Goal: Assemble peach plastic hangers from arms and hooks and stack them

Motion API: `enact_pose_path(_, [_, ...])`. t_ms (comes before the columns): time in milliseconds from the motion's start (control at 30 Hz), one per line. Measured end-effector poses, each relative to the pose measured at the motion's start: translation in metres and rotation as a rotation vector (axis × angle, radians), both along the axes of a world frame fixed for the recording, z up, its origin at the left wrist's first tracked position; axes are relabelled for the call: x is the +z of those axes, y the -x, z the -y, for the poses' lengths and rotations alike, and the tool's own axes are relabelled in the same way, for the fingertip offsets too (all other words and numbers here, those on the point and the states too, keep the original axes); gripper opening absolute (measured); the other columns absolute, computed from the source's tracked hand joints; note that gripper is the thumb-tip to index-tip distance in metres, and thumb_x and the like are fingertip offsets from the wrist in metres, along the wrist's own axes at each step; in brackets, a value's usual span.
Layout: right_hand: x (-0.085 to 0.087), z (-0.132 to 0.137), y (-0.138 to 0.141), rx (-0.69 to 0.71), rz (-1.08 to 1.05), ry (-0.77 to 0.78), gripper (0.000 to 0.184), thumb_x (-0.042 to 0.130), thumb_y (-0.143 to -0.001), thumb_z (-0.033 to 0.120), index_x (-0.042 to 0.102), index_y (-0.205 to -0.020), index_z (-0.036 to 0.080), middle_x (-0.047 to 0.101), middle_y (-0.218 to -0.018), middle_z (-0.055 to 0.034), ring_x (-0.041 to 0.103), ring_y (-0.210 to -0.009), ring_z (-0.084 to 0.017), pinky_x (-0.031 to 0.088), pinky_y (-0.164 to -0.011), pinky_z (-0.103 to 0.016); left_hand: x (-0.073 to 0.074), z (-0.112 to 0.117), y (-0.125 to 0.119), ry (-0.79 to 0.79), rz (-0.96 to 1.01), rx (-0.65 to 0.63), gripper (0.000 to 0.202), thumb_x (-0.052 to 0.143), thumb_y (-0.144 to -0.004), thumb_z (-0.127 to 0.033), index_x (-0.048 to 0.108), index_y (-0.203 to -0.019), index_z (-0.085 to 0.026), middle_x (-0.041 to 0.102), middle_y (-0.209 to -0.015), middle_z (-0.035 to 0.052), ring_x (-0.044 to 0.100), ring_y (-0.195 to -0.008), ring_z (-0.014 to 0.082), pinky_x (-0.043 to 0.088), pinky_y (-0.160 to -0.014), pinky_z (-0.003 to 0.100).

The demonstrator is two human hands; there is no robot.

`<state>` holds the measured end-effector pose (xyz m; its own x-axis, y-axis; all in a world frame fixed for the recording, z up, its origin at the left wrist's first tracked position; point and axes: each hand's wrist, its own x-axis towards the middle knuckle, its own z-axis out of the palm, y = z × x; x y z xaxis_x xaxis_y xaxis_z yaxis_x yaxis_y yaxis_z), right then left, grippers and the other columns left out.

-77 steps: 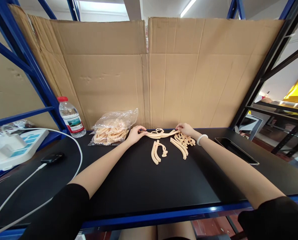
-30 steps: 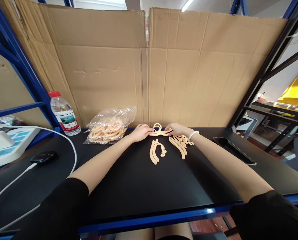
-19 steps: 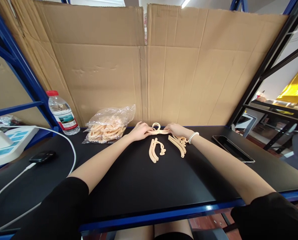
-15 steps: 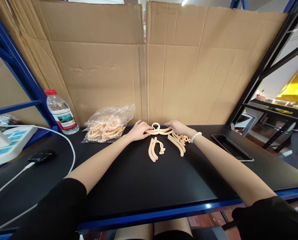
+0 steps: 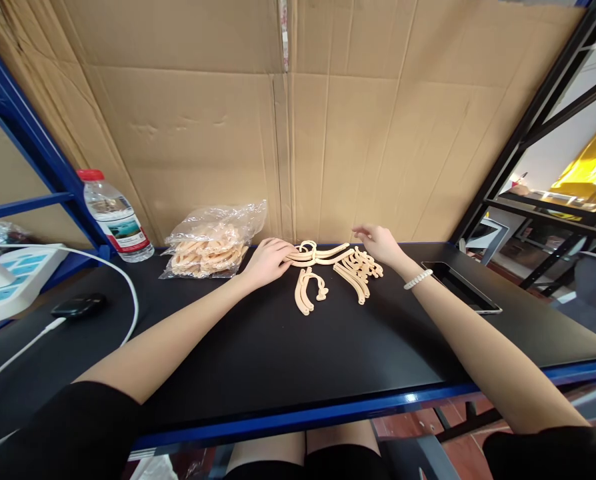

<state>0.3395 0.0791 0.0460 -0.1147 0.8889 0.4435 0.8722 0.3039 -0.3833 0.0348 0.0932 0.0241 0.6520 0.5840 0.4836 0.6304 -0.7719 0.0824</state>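
A small stack of pale beige plastic hanger pieces lies at the back of the black table. My left hand rests on the stack's left end, fingers lying flat on it. My right hand hovers just right of the stack with fingers apart and nothing in them, above a loose heap of curved beige pieces. Two more curved pieces lie a little nearer to me. A white bead bracelet is on my right wrist.
A clear bag of the same beige pieces lies to the left, beside a water bottle. A white cable, a black device and a power strip are at the left. A dark tablet lies right. Cardboard walls the back.
My right hand has let go of the hanger stack and moved right and up. My left hand stays on the stack. The camera has tilted down a little.
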Motion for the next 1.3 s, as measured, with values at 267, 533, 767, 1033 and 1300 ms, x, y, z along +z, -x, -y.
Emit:
enact_pose_path(267, [0.000,0.046,0.009,0.067,0.012,0.182,0.021,0.050,-0.082,0.023,0.068,-0.075,0.015,0.068,-0.063,-0.0018,0.057,-0.053,-0.013,0.041,-0.054,-0.024,-0.004,0.066,0.003,0.180,0.055,0.032,0.026,0.056,-0.082,-0.018,0.061,-0.107,-0.018,0.068,-0.109,0.0073,0.064,-0.097,0.0227,0.052,-0.085,0.038])
enact_pose_path(533, [-0.009,0.062,0.029,0.122,0.107,0.151,0.020,0.052,-0.085,0.024,0.066,-0.073,0.017,0.064,-0.067,-0.0032,0.057,-0.060,-0.017,0.038,-0.054,-0.027,-0.011,0.089,0.013,0.238,-0.013,-0.136,0.035,0.053,-0.088,-0.018,0.054,-0.122,-0.023,0.059,-0.128,0.0069,0.053,-0.120,0.0232,0.045,-0.102,0.042])
enact_pose_path(767, [-0.022,0.083,0.071,0.460,0.251,0.097,0.026,0.049,-0.092,0.015,0.064,-0.113,0.022,0.065,-0.106,-0.0068,0.059,-0.097,-0.020,0.047,-0.083,-0.032,-0.019,0.093,0.009,0.196,-0.063,-0.235,0.034,0.048,-0.093,-0.019,0.053,-0.126,-0.021,0.057,-0.134,0.0081,0.046,-0.131,0.0231,0.042,-0.108,0.043])
enact_pose_path(1033, [-0.027,0.087,0.074,0.430,0.246,0.167,0.019,0.050,-0.094,0.017,0.068,-0.099,0.019,0.061,-0.097,-0.0080,0.059,-0.090,-0.020,0.049,-0.079,-0.032,-0.018,0.096,0.009,0.157,-0.080,-0.217,0.025,0.046,-0.094,-0.021,0.060,-0.115,-0.021,0.061,-0.128,0.0083,0.053,-0.123,0.0230,0.047,-0.103,0.040])
enact_pose_path(1300, [-0.031,0.081,0.069,0.454,0.007,0.211,0.012,0.057,-0.087,0.015,0.068,-0.088,0.020,0.062,-0.089,-0.0051,0.059,-0.080,-0.018,0.048,-0.075,-0.032,-0.018,0.095,0.009,0.210,0.033,-0.188,0.034,0.053,-0.091,-0.022,0.054,-0.125,-0.022,0.059,-0.127,0.0094,0.052,-0.120,0.0232,0.046,-0.102,0.041])
